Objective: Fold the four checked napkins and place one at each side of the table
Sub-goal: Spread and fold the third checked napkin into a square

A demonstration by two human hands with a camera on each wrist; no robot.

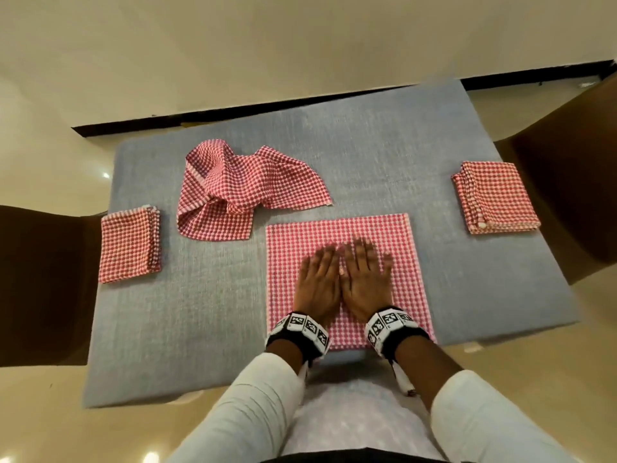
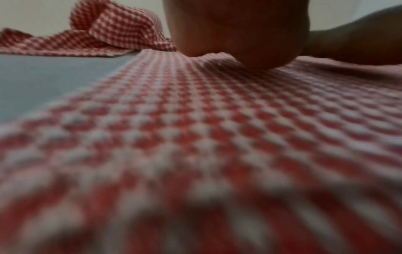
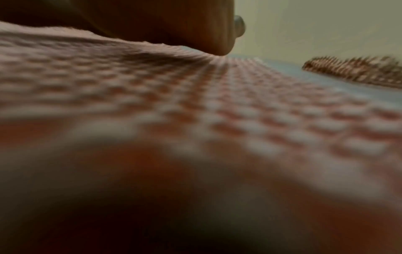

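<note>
A red-and-white checked napkin (image 1: 347, 235) lies flat and square on the near middle of the grey table (image 1: 207, 312). My left hand (image 1: 319, 279) and right hand (image 1: 365, 275) press side by side on it, palms down, fingers straight. A crumpled napkin (image 1: 240, 188) lies behind to the left; it shows in the left wrist view as the crumpled napkin (image 2: 104, 32). A folded napkin (image 1: 128, 245) sits at the left edge. Another folded napkin (image 1: 494, 197) sits at the right edge, blurred in the right wrist view as the folded napkin (image 3: 356, 72).
Dark brown chairs stand at the left side (image 1: 36, 285) and right side (image 1: 574, 182) of the table. A cream wall with a black skirting strip (image 1: 267, 108) runs behind the far edge. My white sleeves (image 1: 253, 402) hang over the near edge.
</note>
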